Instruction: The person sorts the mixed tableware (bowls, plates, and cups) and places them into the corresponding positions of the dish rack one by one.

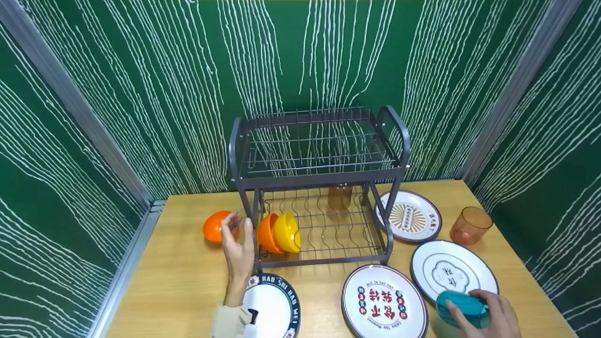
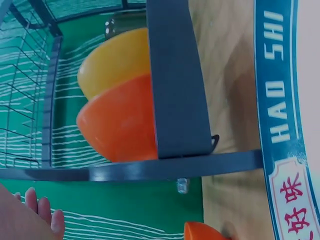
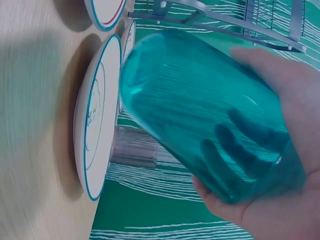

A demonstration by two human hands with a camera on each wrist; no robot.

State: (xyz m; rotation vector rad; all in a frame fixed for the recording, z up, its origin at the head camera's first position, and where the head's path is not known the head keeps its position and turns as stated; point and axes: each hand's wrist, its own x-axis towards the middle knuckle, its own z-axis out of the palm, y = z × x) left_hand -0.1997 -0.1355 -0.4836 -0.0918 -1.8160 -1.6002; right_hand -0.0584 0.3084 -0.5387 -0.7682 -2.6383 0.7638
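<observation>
My right hand point(image 1: 497, 317) grips a see-through teal cup point(image 1: 462, 307), tilted on its side over the front right of the table. In the right wrist view the fingers show through the wall of the cup point(image 3: 200, 110). My left hand point(image 1: 240, 253) is held beside the rack's left post, thumb and fingers spread apart with nothing between them. Behind its fingertips an orange bowl point(image 1: 215, 227) lies on the table. Just right of this hand, an orange bowl point(image 1: 267, 234) and a yellow bowl point(image 1: 287, 232) stand on edge, nested together, in the rack's lower tier.
A dark two-tier dish rack point(image 1: 324, 179) stands mid-table, an amber cup point(image 1: 340, 197) at its lower back. Around it lie a blue-rimmed plate point(image 1: 267, 312), a red-lettered plate point(image 1: 380, 324), a white plate point(image 1: 422, 263) and a sunburst-patterned plate point(image 1: 408, 218). Another amber cup point(image 1: 471, 226) stands far right.
</observation>
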